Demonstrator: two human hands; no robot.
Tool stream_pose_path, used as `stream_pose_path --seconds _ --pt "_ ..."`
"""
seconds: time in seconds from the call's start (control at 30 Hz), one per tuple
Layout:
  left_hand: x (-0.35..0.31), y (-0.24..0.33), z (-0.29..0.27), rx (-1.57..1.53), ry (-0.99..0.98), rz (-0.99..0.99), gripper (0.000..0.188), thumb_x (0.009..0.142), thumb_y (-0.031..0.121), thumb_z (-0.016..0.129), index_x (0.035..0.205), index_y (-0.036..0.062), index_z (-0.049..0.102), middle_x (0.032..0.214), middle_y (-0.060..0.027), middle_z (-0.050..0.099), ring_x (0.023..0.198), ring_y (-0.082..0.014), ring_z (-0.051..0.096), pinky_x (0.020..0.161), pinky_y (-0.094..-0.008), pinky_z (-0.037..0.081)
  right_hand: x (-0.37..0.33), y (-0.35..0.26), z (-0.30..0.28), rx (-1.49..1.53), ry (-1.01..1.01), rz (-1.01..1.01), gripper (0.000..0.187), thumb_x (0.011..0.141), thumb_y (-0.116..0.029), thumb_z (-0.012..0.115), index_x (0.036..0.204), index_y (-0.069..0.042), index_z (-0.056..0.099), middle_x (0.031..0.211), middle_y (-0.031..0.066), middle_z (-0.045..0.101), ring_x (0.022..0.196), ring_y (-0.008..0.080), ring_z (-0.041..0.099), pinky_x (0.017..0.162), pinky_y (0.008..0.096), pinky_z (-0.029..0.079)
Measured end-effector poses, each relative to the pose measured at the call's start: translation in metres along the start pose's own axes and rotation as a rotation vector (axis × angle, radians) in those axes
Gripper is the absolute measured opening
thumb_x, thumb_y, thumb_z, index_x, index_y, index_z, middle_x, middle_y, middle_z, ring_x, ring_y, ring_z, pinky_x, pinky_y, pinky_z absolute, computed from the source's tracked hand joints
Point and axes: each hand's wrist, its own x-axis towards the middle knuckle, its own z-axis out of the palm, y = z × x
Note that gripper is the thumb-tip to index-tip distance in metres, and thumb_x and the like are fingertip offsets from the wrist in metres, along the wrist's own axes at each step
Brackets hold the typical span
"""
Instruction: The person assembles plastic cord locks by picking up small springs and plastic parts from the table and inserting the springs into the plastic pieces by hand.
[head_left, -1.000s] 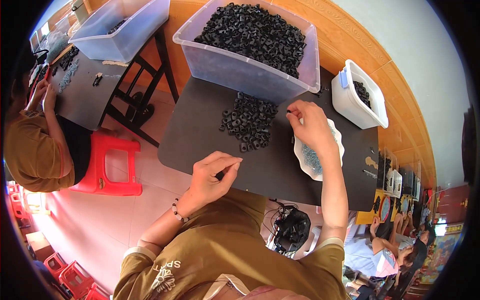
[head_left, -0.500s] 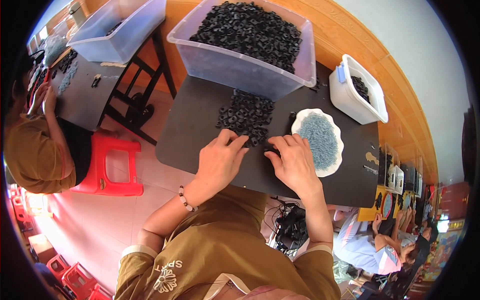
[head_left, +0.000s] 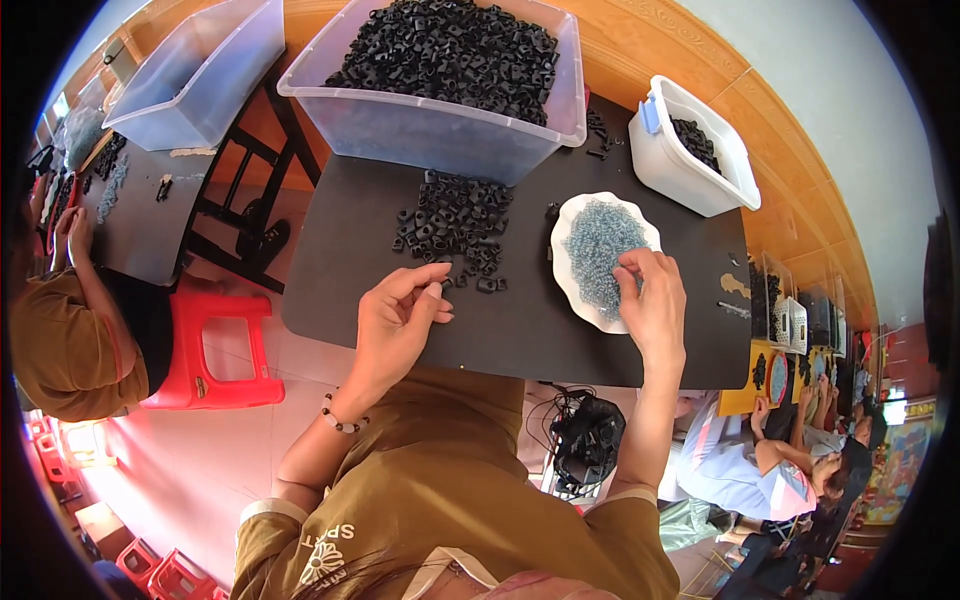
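Observation:
My left hand (head_left: pixel 402 318) is by the near edge of a pile of small black plastic parts (head_left: pixel 455 215). Its thumb and index finger come together, with a small black plastic part (head_left: pixel 447 284) at their tips. My right hand (head_left: pixel 652 305) reaches over the right side of a white scalloped plate (head_left: pixel 567 285). On the plate lies a heap of tiny translucent blue-grey pieces (head_left: pixel 598 245). The right fingers are curled and pinched at the heap's edge, and whatever is between them is hidden.
Behind the pile stands a large clear bin (head_left: pixel 430 135) full of black parts. A white tub (head_left: pixel 680 185) with more black parts is at the back right. A person (head_left: pixel 85 335) sits at another table on the left, near a red stool (head_left: pixel 225 390). More people work at far right.
My right hand has moved from beside the left hand to the plate's heap. My left hand has drawn back slightly from the black pile. The whole view has shifted a little.

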Motion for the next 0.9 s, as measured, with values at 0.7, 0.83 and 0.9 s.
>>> stream_pose_path --seconds 0.7,0.83,0.9 --pt "-0.002 0.020 0.010 -0.407 -0.139 -0.345 0.021 0.099 0.008 0.061 0.117 -0.0016 0.068 0.097 -0.0050 0.071 0.077 -0.0086 0.066 0.067 -0.0225 0.055 0.005 0.016 0.006 0.817 0.066 0.280 0.017 0.096 -0.012 0.068 0.107 0.001 0.067 0.089 0.0012 0.067 0.076 0.0067 0.057 0.071 0.0222 0.047" --pt "0.004 0.029 0.033 -0.305 -0.269 -0.278 0.019 0.097 0.011 0.066 0.112 -0.0007 0.069 0.092 -0.0028 0.069 0.073 -0.0079 0.064 0.062 -0.0224 0.054 0.002 0.008 -0.001 1.052 0.021 0.293 0.022 0.098 -0.019 0.067 0.109 0.000 0.066 0.088 -0.0017 0.063 0.074 0.0050 0.053 0.070 0.0206 0.044" --pt "0.011 0.038 0.056 -0.206 -0.304 -0.238 0.019 0.096 0.011 0.068 0.111 -0.0007 0.069 0.092 -0.0031 0.068 0.071 -0.0075 0.063 0.061 -0.0225 0.053 0.000 0.003 -0.002 1.133 0.011 0.297 0.021 0.098 -0.018 0.067 0.109 0.000 0.066 0.086 -0.0017 0.062 0.074 0.0050 0.053 0.070 0.0209 0.045"
